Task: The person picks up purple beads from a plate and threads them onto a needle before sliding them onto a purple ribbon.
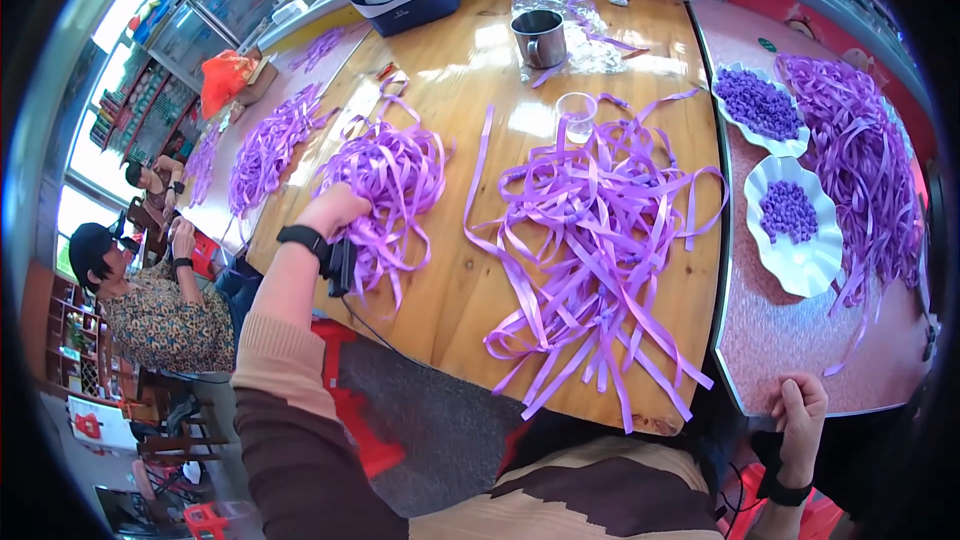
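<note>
The left hand touches a looped bundle of purple ribbons on the wooden desk; its fingertips are hidden, so whether it grips is unclear. The right hand is curled into a loose fist. Between the hands lies a tangled ribbon pile; beyond the right, a scalloped white dish holds purple beads.

On the left of your wooden table you see a glossy purple ribbon bundle, loosely looped and tangled, with slim strands trailing toward your side.
</note>
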Available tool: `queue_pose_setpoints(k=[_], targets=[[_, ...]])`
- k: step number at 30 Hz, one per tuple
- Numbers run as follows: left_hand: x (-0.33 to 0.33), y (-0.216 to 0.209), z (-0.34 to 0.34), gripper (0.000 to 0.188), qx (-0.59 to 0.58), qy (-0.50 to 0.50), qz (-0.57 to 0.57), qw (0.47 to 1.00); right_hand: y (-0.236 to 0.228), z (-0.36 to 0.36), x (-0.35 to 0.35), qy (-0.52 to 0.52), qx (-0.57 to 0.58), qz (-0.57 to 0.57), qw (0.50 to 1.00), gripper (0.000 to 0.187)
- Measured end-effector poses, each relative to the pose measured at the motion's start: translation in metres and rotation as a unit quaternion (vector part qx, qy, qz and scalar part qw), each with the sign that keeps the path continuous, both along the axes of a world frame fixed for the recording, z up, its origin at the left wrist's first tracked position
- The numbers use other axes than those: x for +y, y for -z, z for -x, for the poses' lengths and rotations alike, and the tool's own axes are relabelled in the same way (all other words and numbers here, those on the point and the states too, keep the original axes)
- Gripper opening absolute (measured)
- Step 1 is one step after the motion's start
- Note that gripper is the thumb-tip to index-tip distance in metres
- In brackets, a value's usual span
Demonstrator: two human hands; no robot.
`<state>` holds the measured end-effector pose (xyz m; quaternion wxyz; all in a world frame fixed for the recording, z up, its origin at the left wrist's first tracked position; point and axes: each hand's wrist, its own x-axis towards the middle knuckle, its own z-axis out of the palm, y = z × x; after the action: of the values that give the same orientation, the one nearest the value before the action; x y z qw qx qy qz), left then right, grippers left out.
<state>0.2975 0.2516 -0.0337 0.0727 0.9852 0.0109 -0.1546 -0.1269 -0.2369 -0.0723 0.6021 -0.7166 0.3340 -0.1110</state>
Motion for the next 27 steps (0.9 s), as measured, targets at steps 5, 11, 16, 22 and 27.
queue_pose_setpoints(k=[5, 11, 16, 22, 27], targets=[[-0.032, -0.007, -0.066, 0.016, 0.044, -0.094, 0.168, 0.980, -0.001, -0.001, -0.002, 0.006, 0.005, -0.027, 1.000, 0.010], [-0.041, 0.020, -0.176, 0.021, -0.009, -0.094, 0.169, 0.981, 0.003, 0.001, 0.002, 0.052, -0.006, -0.030, 0.998, 0.010], [-0.089, 0.009, -0.255, 0.026, -0.183, -0.034, 0.442, 0.877, 0.006, 0.003, 0.004, 0.075, -0.011, 0.020, 0.997, 0.010], [-0.131, -0.060, -0.254, 0.035, -0.256, -0.065, 0.408, 0.874, 0.015, 0.007, 0.000, 0.074, -0.028, 0.008, 0.997, 0.010], [-0.160, -0.065, -0.176, 0.056, -0.104, -0.100, 0.302, 0.942, 0.017, 0.007, 0.001, 0.080, -0.035, 0.007, 0.996, 0.010]])
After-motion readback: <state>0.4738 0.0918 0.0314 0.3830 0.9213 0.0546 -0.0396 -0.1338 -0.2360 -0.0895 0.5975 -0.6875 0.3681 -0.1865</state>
